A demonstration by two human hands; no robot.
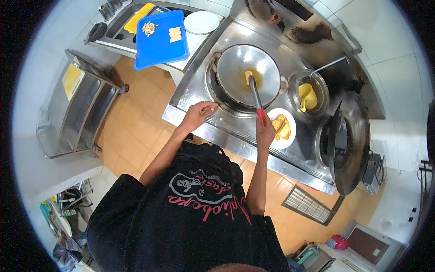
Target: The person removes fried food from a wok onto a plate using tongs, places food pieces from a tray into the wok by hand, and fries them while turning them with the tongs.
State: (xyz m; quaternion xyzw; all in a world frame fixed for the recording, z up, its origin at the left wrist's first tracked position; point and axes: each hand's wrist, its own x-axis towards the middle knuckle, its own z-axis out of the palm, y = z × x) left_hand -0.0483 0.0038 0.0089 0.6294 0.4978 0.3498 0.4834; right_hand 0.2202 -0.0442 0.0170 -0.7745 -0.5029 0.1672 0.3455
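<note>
Head view: shows a blue tray [158, 51] on the worktop [194, 47], bearing chopped bits [149, 29] and pale strips [175, 35]. Has the left hand [198, 116] loosely curled, gripping nothing visible, near the stove [192, 88]. Reaches tongs [256, 97], gripped in the right hand [265, 132], into the wok [231, 63], seemingly pinching a golden piece [248, 74]. Includes fried pieces [282, 127] on a plate [277, 145] beside that hand, then a pot [322, 94] holding a yellow jug [309, 94].

A person wears a short-sleeved black T-shirt [181, 226] printed with pink script [204, 204] and a pale outlined emblem [192, 187].
</note>
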